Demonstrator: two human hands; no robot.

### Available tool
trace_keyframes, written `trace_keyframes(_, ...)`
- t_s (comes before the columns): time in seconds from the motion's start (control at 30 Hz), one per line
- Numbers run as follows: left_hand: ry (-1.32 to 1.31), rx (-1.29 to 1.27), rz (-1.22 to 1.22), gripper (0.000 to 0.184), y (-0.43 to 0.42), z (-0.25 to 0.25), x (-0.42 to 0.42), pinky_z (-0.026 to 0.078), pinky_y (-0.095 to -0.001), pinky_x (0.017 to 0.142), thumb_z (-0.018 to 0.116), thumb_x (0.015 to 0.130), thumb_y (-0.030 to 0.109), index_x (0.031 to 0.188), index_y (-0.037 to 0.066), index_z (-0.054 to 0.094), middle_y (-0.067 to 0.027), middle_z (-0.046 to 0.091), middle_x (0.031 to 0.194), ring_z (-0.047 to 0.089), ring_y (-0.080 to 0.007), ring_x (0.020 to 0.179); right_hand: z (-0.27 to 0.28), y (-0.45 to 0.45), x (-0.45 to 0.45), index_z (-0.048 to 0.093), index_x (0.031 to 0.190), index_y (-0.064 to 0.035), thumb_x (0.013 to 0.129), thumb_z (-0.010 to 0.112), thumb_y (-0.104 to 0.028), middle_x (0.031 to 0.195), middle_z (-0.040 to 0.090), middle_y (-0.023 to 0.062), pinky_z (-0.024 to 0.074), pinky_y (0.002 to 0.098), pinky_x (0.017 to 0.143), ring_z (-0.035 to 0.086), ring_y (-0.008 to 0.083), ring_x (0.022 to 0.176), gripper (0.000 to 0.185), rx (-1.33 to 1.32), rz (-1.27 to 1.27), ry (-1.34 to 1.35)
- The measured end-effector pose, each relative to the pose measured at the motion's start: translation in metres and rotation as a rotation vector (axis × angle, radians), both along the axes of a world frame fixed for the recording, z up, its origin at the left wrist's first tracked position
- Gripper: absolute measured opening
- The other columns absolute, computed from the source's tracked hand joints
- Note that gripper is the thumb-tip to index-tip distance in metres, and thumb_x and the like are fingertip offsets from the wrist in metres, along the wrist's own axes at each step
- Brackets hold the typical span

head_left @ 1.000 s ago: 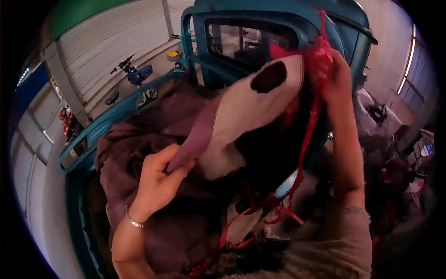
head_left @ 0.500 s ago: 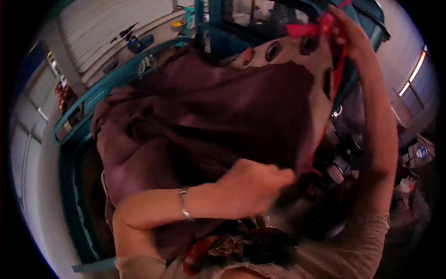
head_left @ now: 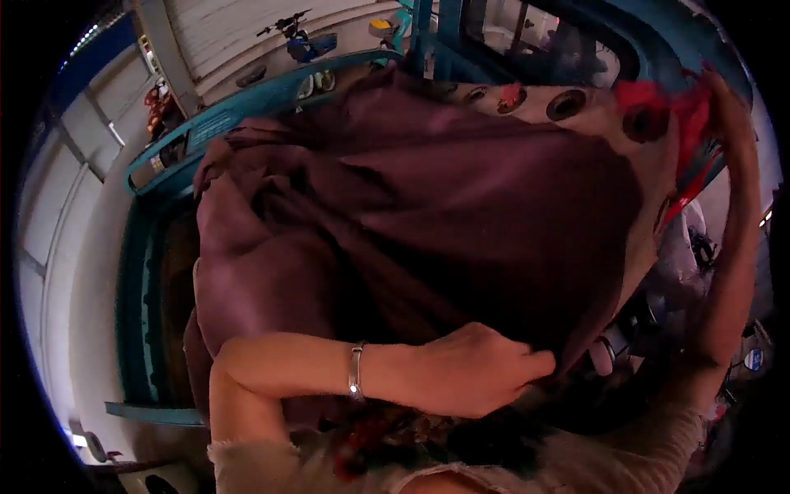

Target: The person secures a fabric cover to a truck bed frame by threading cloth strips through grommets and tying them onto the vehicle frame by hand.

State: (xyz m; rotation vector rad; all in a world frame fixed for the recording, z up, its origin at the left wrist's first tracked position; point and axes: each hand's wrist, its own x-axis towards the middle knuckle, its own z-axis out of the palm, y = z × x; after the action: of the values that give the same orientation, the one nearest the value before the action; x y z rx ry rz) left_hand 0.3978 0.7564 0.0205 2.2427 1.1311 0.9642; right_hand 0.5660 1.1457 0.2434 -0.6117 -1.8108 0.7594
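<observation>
Cloth [head_left: 461, 206] centred, over truck bed [head_left: 137, 329]. Left hand [head_left: 469, 370], 5 o'clock: grip closed on lower edge [head_left: 579, 346]. Right hand [head_left: 728, 107], 2 o'clock: grip closed on red ribbon [head_left: 691, 123] by holed border [head_left: 606, 107], seemingly keeping cloth stretched.

I identify the carrier as a teal vehicle cargo bed [head_left: 146, 317]. Its side wall stands at 9 o'clock. I trace the side rail [head_left: 212, 125], fitted with a louvred panel, from 10 o'clock to near 12 o'clock. At 8 o'clock I locate a flat teal bar [head_left: 156, 413]. A dark strip of bed floor [head_left: 177, 280] shows at 9 o'clock, inboard of the wall.

Directly on the bed I register one large purple cloth [head_left: 428, 189], heaped in folds at 10 o'clock and hiding the floor beneath. I cannot determine whether its portion at 3 o'clock rests on the bed.
</observation>
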Motion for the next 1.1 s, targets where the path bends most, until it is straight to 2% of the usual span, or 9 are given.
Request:
trace_keyframes(0.13, -0.026, 0.037, 0.001, 0.013, 0.023, 0.008, 0.001, 0.047, -0.0401, 0.051, 0.057, 0.077, 0.004, 0.085, 0.000, 0.048, -0.0142, 0.057, 0.068, 0.059, -0.0321, 0.059, 0.000, -0.023, 0.009, 0.062, 0.107, -0.0079, 0.096, 0.049, -0.038, 0.094, 0.066, 0.0064, 0.0518, 0.0294, 0.081, 0.064, 0.0155, 0.087, 0.035, 0.310, -0.200, -0.196)
trace_keyframes(0.2, -0.022, 0.040, -0.020, 0.014, 0.024, 0.006, -0.002, 0.047, -0.0412, 0.052, 0.058, 0.076, 0.005, 0.085, 0.000, 0.049, -0.0149, 0.057, 0.069, 0.058, -0.0334, 0.060, -0.026, -0.064, 0.013, 0.062, 0.104, -0.0105, 0.096, 0.048, -0.041, 0.084, 0.064, 0.0034, 0.0507, 0.0262, 0.069, 0.061, 0.0124, 0.074, 0.035, 0.210, -0.212, -0.133)
trace_keyframes(0.33, 0.034, -0.175, -0.295, 0.014, 0.022, -0.003, -0.015, 0.045, -0.0444, 0.056, 0.058, 0.075, 0.010, 0.085, 0.002, 0.051, -0.0169, 0.058, 0.071, 0.057, -0.0373, 0.065, -0.103, -0.015, 0.085, 0.062, 0.091, -0.0153, 0.092, 0.053, -0.040, 0.061, 0.047, -0.0085, 0.0269, 0.0203, 0.042, 0.037, 0.0041, 0.048, 0.026, -0.199, -0.312, 0.035)
trace_keyframes(0.4, 0.050, -0.315, -0.375, 0.015, 0.014, -0.003, -0.025, 0.045, -0.0455, 0.057, 0.057, 0.075, 0.012, 0.085, 0.003, 0.053, -0.0173, 0.058, 0.071, 0.057, -0.0381, 0.067, -0.149, -0.029, 0.093, 0.064, 0.096, -0.0125, 0.092, 0.054, -0.030, 0.073, 0.055, -0.0079, 0.0337, 0.0187, 0.048, 0.046, 0.0038, 0.057, 0.020, -0.361, -0.082, 0.008)
trace_keyframes(0.5, 0.146, -0.527, -0.306, 0.016, 0.001, 0.009, -0.037, 0.045, -0.0453, 0.057, 0.058, 0.077, 0.017, 0.087, 0.004, 0.056, -0.0172, 0.059, 0.072, 0.058, -0.0376, 0.068, -0.186, -0.056, 0.076, 0.060, 0.101, -0.0078, 0.091, 0.057, -0.026, 0.073, 0.055, -0.0037, 0.0363, 0.0209, 0.051, 0.048, 0.0057, 0.061, 0.022, -0.439, -0.082, 0.107)
trace_keyframes(0.57, 0.335, -0.574, -0.268, 0.036, -0.006, 0.019, -0.047, 0.049, -0.0427, 0.062, 0.061, 0.082, 0.024, 0.112, 0.004, 0.059, -0.0177, 0.064, 0.085, 0.061, -0.0357, 0.076, -0.211, -0.052, 0.076, 0.061, 0.103, -0.0072, 0.090, 0.057, -0.026, 0.074, 0.055, -0.0033, 0.0372, 0.0209, 0.052, 0.049, 0.0059, 0.061, 0.023, -0.505, -0.074, 0.133)
trace_keyframes(0.63, 0.370, -0.595, -0.288, 0.036, -0.010, 0.033, -0.040, 0.049, -0.0424, 0.062, 0.061, 0.082, 0.024, 0.112, 0.004, 0.059, -0.0176, 0.064, 0.085, 0.061, -0.0354, 0.076, -0.250, -0.041, 0.089, 0.058, 0.111, -0.0060, 0.089, 0.058, -0.026, 0.078, 0.057, -0.0020, 0.0386, 0.0202, 0.054, 0.051, 0.0066, 0.064, 0.029, -0.681, -0.026, 0.026)
trace_keyframes(0.8, 0.421, -0.554, -0.280, 0.035, -0.005, 0.045, -0.022, 0.049, -0.0411, 0.063, 0.061, 0.082, 0.023, 0.111, 0.004, 0.059, -0.0170, 0.064, 0.085, 0.061, -0.0340, 0.076, -0.266, -0.070, 0.085, 0.053, 0.120, -0.0051, 0.088, 0.060, -0.029, 0.092, 0.059, 0.0006, 0.0406, 0.0214, 0.061, 0.052, 0.0075, 0.073, 0.040, -0.793, -0.069, 0.107)
trace_keyframes(1.1, 0.469, -0.428, -0.209, 0.032, 0.029, 0.046, 0.011, 0.049, -0.0388, 0.064, 0.060, 0.083, 0.021, 0.109, 0.003, 0.059, -0.0160, 0.064, 0.085, 0.061, -0.0315, 0.076, -0.293, -0.062, 0.090, 0.062, 0.107, -0.0064, 0.088, 0.063, -0.025, 0.092, 0.063, -0.0002, 0.0436, 0.0214, 0.067, 0.056, 0.0083, 0.077, 0.027, -0.836, 0.087, -0.026)
